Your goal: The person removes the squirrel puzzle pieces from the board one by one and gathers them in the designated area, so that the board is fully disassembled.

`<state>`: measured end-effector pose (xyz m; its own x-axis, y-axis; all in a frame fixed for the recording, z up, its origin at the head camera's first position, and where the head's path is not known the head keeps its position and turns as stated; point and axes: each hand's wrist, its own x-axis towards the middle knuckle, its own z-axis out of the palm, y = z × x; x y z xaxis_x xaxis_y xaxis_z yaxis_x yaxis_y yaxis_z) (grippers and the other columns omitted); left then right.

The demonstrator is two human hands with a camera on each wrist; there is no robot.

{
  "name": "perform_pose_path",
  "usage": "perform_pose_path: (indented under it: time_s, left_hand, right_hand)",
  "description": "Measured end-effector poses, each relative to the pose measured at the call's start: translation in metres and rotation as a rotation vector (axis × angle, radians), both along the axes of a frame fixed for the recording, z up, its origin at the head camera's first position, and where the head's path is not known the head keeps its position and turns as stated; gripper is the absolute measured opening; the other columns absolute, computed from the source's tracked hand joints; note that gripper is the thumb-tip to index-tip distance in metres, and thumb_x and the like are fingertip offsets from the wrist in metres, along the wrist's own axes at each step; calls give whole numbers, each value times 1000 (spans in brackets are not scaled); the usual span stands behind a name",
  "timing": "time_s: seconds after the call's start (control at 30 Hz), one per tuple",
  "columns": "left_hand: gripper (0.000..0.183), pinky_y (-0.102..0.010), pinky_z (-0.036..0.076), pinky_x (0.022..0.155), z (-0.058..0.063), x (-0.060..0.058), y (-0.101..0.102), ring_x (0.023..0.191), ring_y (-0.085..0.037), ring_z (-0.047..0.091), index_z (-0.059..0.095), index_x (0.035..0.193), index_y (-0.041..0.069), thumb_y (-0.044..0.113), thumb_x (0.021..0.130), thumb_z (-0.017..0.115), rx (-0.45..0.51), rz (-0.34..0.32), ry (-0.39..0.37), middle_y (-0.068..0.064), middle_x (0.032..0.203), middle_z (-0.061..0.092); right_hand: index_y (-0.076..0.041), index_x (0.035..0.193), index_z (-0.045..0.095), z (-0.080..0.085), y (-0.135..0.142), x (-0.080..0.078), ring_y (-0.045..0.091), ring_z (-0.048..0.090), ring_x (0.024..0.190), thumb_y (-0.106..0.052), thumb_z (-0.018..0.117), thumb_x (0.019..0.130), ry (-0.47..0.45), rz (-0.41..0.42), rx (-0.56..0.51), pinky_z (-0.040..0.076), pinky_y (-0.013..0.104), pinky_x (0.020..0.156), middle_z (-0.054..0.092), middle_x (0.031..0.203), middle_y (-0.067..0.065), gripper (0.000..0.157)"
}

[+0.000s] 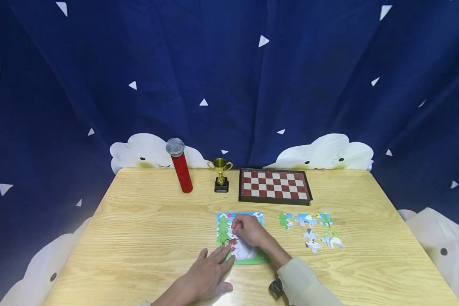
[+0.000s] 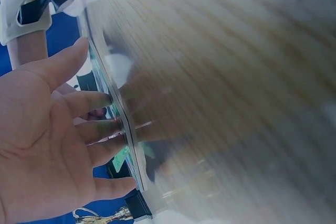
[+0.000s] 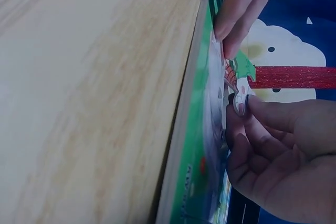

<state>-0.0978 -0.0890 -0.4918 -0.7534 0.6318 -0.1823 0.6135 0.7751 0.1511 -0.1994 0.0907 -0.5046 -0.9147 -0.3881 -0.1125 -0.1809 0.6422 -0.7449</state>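
Note:
A picture puzzle [image 1: 248, 260] with a green lower edge and a snowy scene lies flat in front of me. My right hand [image 1: 248, 229] is over its upper middle. In the right wrist view, that hand's thumb and index finger pinch a puzzle piece [image 3: 242, 92], green and white, tilted up from the puzzle's surface. My left hand [image 1: 208, 274] reaches in from the lower left, palm down and fingers extended, with its fingertips on the puzzle's lower left part. Its spread fingers [image 2: 102, 129] show in the left wrist view. The right hand covers part of the picture.
Several loose puzzle pieces [image 1: 311, 240] lie right of the puzzle on the wooden table [image 1: 137, 238]. Behind stand a red microphone [image 1: 181, 172], a small gold trophy cup [image 1: 220, 170] and a red-and-white checkered board [image 1: 274, 185]. A dark blue curtain [image 1: 229, 63] hangs beyond the table.

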Motion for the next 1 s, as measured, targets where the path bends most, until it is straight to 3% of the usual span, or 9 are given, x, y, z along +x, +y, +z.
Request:
perform_pose_path:
  time_s: [0.27, 0.47, 1.0]
  left_hand:
    - [72, -57, 39, 103, 0, 0, 0, 142, -24, 33, 43, 144, 16, 59, 86, 50, 4, -3, -6, -7, 155, 31]
    - [71, -57, 39, 102, 0, -1, 1, 142, -24, 33, 43, 143, 17, 59, 86, 50, 6, -12, 2, -6, 155, 32]
    - [72, -57, 39, 103, -1, 2, 0, 141, -25, 34, 43, 143, 16, 58, 86, 51, 16, -7, 18, -7, 154, 33]
  right_hand:
    - [-8, 81, 60, 0, -1, 0, 6, 42, 50, 1, 54, 86, -40, -30, -16, 32, 14, 43, 50, 62, -4, 11]
    - [-5, 85, 62, 8, 8, 0, 8, 44, 54, -1, 55, 87, -35, -31, -49, 35, 16, 47, 52, 64, -2, 8]
    - [-4, 87, 61, 20, 80, 0, 9, 44, 54, -6, 59, 91, -32, -135, 3, 37, 21, 48, 58, 69, 1, 4]
